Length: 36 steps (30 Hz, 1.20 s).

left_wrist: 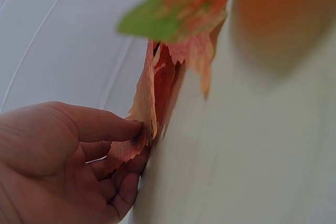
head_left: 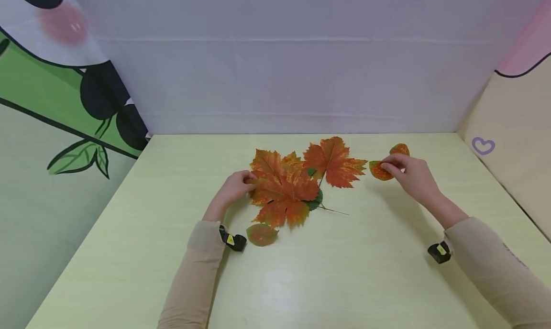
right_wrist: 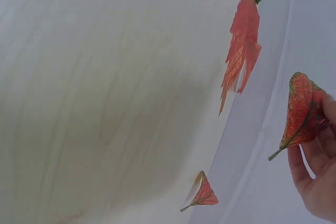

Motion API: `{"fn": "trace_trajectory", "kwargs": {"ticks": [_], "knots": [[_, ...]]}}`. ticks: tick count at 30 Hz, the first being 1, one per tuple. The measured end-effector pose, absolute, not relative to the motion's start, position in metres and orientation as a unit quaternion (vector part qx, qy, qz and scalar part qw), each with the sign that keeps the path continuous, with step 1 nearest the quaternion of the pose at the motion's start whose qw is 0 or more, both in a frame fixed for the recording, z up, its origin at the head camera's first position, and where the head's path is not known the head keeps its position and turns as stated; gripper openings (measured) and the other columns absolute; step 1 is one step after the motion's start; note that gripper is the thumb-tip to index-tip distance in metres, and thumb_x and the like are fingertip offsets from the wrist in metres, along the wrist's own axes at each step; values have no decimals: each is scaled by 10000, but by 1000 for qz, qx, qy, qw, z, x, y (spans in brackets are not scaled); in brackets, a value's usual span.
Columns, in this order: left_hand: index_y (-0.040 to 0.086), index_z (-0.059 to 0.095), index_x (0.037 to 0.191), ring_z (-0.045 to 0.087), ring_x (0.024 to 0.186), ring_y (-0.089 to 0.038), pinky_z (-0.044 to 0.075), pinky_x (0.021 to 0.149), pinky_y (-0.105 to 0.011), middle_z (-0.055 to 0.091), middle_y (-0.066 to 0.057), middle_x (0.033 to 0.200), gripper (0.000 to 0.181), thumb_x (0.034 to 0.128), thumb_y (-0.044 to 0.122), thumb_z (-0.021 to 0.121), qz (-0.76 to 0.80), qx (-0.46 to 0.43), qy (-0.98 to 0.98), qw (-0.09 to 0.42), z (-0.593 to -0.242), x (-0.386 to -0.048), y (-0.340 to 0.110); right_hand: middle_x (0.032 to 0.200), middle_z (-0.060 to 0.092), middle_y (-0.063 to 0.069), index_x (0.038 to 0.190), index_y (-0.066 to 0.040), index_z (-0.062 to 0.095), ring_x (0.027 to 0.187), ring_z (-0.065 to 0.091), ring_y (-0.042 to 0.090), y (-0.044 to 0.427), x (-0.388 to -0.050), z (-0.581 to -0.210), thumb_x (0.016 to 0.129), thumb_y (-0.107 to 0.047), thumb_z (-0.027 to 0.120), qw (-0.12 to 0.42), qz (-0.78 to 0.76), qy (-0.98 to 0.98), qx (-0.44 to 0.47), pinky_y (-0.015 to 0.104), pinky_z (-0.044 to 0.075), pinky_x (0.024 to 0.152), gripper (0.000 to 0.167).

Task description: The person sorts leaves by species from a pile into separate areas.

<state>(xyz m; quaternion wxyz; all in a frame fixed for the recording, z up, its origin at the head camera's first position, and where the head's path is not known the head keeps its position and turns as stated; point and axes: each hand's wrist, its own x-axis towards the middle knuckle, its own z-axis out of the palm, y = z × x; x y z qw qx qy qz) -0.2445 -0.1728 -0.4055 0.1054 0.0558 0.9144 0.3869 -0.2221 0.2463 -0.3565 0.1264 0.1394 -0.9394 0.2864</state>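
My left hand [head_left: 234, 188] pinches the left edge of a cluster of orange-red maple leaves [head_left: 286, 192] on the table. In the left wrist view, the thumb lies over a serrated leaf edge [left_wrist: 139, 106], with fingers behind it. My right hand [head_left: 413, 176] holds a small rounded orange-and-green leaf [head_left: 379, 171] raised over the table; its stem [right_wrist: 274, 155] points away from the fingers in the right wrist view. Just behind it lies a similar small leaf [head_left: 399, 149]. Another rounded leaf [head_left: 261, 235] lies in front of the cluster.
A further maple leaf [head_left: 333, 161] spreads at the cluster's right, by dark green leaves [head_left: 315, 201] and a thin stem [head_left: 336, 211]. The pale table [head_left: 327, 276] meets a lilac backdrop [head_left: 275, 80] behind; printed panels stand at left and right.
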Motion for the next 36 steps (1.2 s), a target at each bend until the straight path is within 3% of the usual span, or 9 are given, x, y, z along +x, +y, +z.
{"fn": "trace_trajectory", "kwargs": {"ticks": [4, 8, 15, 20, 36], "knots": [[-2, 572, 1091, 493, 739, -186, 406, 613, -259, 589, -143, 984, 231, 880, 87, 541, 385, 57, 915, 107, -406, -244, -173, 975, 635, 199, 1048, -12, 612, 837, 579, 314, 258, -227, -356, 942, -222, 490, 123, 291, -942, 111, 356, 450, 654, 264], [-7, 568, 1090, 494, 748, -187, 410, 618, -259, 587, -146, 988, 229, 880, 81, 539, 388, 56, 914, 108, -406, -244, -173, 1057, 589, 263, 1099, 28, 570, 919, 544, 388, 269, -233, -356, 967, -213, 419, 117, 293, -945, 87, 486, 435, 742, 314], [-1, 572, 1083, 491, 754, -192, 407, 621, -260, 586, -146, 991, 218, 883, 81, 540, 389, 53, 913, 106, -406, -242, -172, 982, 607, 253, 1110, 6, 581, 794, 519, 308, 293, -245, -358, 950, -192, 390, 131, 289, -947, 45, 311, 394, 607, 318], [-3, 570, 1079, 487, 754, -194, 403, 622, -260, 583, -147, 992, 212, 887, 80, 538, 390, 54, 913, 108, -406, -242, -172, 975, 591, 261, 1099, 8, 596, 794, 525, 313, 307, -252, -357, 948, -200, 403, 141, 287, -947, 25, 235, 385, 527, 321], [-10, 565, 1087, 494, 767, -195, 407, 634, -257, 581, -148, 996, 221, 890, 83, 532, 390, 53, 913, 108, -406, -245, -174, 1076, 552, 257, 1175, 29, 550, 901, 488, 333, 330, -281, -366, 961, -243, 376, 115, 305, -943, -72, 335, 362, 669, 387]]}}
